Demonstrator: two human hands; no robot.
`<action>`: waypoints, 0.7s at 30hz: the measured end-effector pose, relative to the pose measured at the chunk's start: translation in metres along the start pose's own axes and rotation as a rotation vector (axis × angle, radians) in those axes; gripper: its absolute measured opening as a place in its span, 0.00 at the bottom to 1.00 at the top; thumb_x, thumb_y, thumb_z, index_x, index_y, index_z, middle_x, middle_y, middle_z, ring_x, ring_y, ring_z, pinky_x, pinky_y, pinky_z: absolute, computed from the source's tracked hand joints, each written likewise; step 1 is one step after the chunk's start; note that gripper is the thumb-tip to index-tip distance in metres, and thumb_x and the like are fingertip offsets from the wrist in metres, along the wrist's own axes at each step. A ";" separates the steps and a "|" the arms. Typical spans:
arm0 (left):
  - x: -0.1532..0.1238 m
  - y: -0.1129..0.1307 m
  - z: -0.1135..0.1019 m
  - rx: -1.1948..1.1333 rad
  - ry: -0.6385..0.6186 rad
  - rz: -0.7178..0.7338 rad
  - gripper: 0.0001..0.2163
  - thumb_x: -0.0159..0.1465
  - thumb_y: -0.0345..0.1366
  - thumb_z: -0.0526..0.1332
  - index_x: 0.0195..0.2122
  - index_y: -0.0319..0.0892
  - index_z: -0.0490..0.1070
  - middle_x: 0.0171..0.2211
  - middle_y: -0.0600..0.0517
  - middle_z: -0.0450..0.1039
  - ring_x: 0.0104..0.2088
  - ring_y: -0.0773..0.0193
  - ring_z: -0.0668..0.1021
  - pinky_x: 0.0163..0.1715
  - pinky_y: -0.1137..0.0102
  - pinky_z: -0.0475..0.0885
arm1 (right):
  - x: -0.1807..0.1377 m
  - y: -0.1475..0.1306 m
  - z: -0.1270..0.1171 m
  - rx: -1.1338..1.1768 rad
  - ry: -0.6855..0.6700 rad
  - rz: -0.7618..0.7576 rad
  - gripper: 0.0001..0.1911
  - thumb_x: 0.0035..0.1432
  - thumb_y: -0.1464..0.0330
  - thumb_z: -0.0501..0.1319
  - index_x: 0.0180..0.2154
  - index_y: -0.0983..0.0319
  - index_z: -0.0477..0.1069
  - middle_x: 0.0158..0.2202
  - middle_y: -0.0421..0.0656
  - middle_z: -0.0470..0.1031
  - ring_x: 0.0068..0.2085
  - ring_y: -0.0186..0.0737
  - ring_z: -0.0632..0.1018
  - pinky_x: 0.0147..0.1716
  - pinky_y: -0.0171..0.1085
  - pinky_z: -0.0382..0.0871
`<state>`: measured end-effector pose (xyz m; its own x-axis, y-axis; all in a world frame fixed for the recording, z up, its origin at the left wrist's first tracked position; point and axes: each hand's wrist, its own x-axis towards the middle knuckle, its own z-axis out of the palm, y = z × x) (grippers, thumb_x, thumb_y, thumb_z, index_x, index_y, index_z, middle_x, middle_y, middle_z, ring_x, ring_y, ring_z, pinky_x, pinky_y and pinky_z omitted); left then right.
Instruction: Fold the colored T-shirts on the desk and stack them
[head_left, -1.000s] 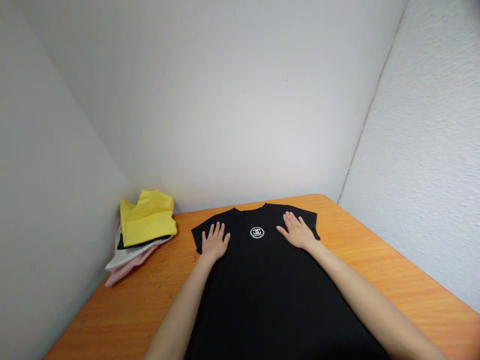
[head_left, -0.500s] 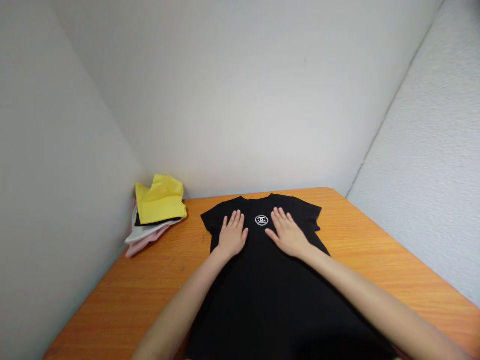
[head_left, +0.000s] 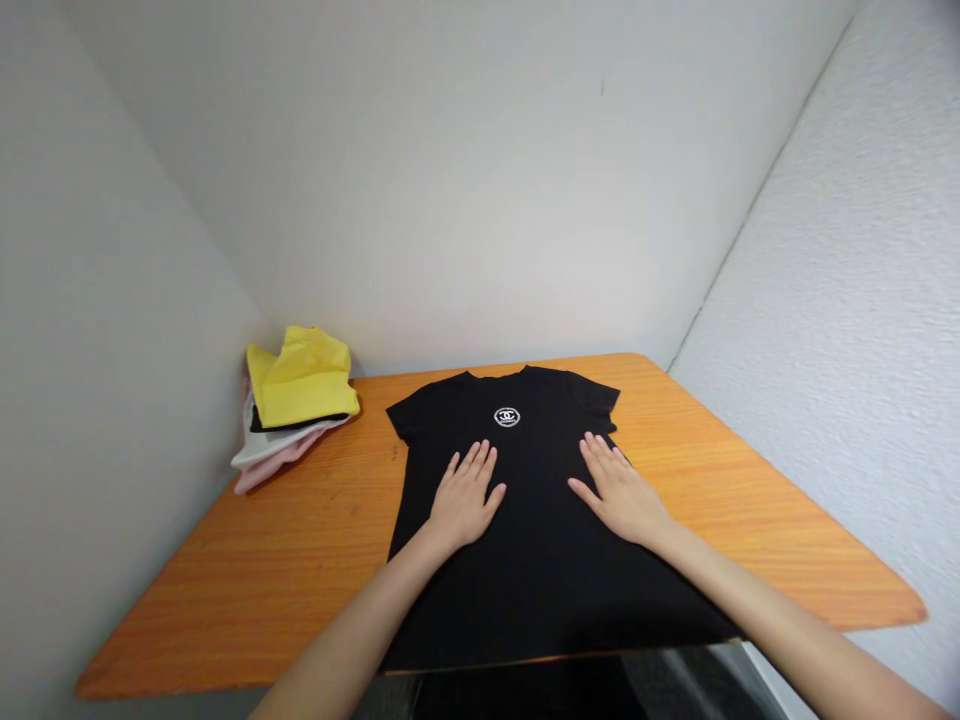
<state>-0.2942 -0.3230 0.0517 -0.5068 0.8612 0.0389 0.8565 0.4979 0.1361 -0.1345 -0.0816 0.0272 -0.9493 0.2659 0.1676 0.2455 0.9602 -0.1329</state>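
A black T-shirt point(head_left: 525, 560) lies spread out on the wooden table, collar toward the back wall and hem at the front edge. A round white logo point(head_left: 507, 417) sits on its chest. My left hand point(head_left: 466, 497) rests flat on the shirt's left half, below the logo, fingers stretched forward. On the right half, near the side seam, my right hand point(head_left: 619, 492) also lies flat with its thumb apart. Neither hand grips the cloth. Both short sleeves are laid outward.
At the table's back left corner stands a stack of folded clothes point(head_left: 300, 390), yellow on top, with black, white and pink below. The wooden table point(head_left: 300, 560) meets walls at the back and left. Its front edge point(head_left: 187, 690) shows near me.
Both hands have slid down the shirt toward me, and my right hand has moved outward to the right. The view has tilted down, so the table's front edge now shows.
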 end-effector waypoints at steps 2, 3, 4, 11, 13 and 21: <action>0.000 -0.001 0.000 -0.007 0.000 0.002 0.28 0.71 0.50 0.39 0.69 0.44 0.46 0.70 0.52 0.44 0.69 0.60 0.48 0.67 0.57 0.48 | -0.009 0.012 0.001 -0.006 -0.001 0.015 0.43 0.67 0.45 0.40 0.67 0.71 0.49 0.68 0.53 0.45 0.68 0.49 0.47 0.67 0.51 0.42; 0.001 -0.002 0.000 -0.010 -0.002 0.006 0.28 0.71 0.50 0.39 0.69 0.44 0.47 0.70 0.52 0.44 0.69 0.60 0.48 0.67 0.57 0.48 | -0.011 0.014 0.002 -0.004 -0.007 0.016 0.43 0.66 0.44 0.40 0.67 0.71 0.49 0.68 0.53 0.45 0.69 0.49 0.47 0.67 0.52 0.41; 0.001 -0.002 -0.002 -0.013 -0.002 0.007 0.28 0.71 0.50 0.39 0.69 0.43 0.47 0.70 0.52 0.44 0.69 0.60 0.48 0.67 0.56 0.48 | -0.011 0.014 0.003 0.005 -0.016 0.015 0.44 0.66 0.44 0.40 0.67 0.71 0.49 0.68 0.54 0.45 0.69 0.50 0.46 0.67 0.52 0.41; -0.020 0.072 -0.024 -0.018 0.130 0.190 0.25 0.71 0.45 0.43 0.66 0.41 0.55 0.68 0.48 0.50 0.68 0.56 0.52 0.66 0.55 0.46 | 0.064 0.066 -0.025 0.067 0.078 0.165 0.39 0.66 0.48 0.43 0.64 0.71 0.58 0.63 0.55 0.60 0.64 0.52 0.60 0.62 0.48 0.56; -0.030 0.123 -0.013 -0.075 0.160 0.373 0.26 0.71 0.49 0.44 0.64 0.39 0.57 0.66 0.46 0.56 0.64 0.56 0.61 0.61 0.60 0.59 | 0.098 0.094 -0.035 0.019 0.119 0.264 0.35 0.67 0.52 0.43 0.60 0.73 0.63 0.58 0.58 0.67 0.59 0.53 0.68 0.59 0.47 0.60; -0.014 0.245 0.048 -0.006 0.290 0.525 0.07 0.64 0.33 0.58 0.27 0.42 0.68 0.26 0.51 0.69 0.24 0.64 0.70 0.16 0.70 0.55 | 0.151 0.140 -0.014 -0.104 0.099 0.419 0.28 0.63 0.54 0.50 0.38 0.72 0.78 0.38 0.67 0.75 0.45 0.64 0.76 0.44 0.57 0.67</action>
<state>-0.0727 -0.2086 0.0368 -0.0231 0.9282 0.3713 0.9994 0.0123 0.0314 -0.2404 0.0939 0.0476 -0.7415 0.6361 0.2135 0.6285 0.7699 -0.1109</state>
